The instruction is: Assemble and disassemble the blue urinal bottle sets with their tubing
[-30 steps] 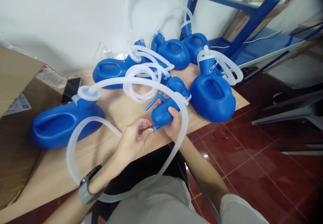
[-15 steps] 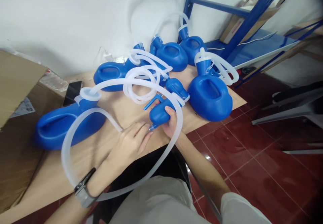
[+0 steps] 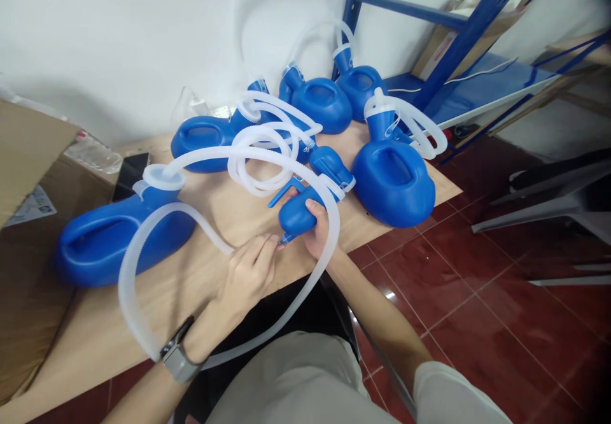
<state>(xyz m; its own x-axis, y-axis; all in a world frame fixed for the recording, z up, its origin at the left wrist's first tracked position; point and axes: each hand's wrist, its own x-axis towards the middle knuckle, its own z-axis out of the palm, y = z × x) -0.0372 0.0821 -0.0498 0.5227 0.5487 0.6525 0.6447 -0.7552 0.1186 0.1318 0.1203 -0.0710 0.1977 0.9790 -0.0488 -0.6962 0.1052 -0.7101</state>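
My right hand (image 3: 319, 226) is wrapped round a small blue part (image 3: 296, 214) with a white ring and a narrow nozzle. The fingers of my left hand (image 3: 252, 265) pinch the nozzle tip, partly hiding it. A long translucent hose (image 3: 334, 220) loops from the white-capped blue bottle (image 3: 128, 239) at the left, passes over my right hand and runs under my left forearm. Just beyond the held part lies another small blue piece (image 3: 330, 162). A coiled hose (image 3: 260, 156) rests behind my hands, and a blue bottle with a handle (image 3: 394, 182) is at the right.
More blue bottles (image 3: 322, 102) stand along the wall. At the left are a cardboard box (image 3: 33, 271), a dark phone (image 3: 130, 177) and a plastic bag (image 3: 93, 151). A blue shelf frame (image 3: 470, 35) rises at back right. A chair (image 3: 554, 207) stands on the red floor.
My left fingers have drawn closer together at the nozzle tip, and my left wrist has shifted right and slightly up. The whole view has shifted slightly.
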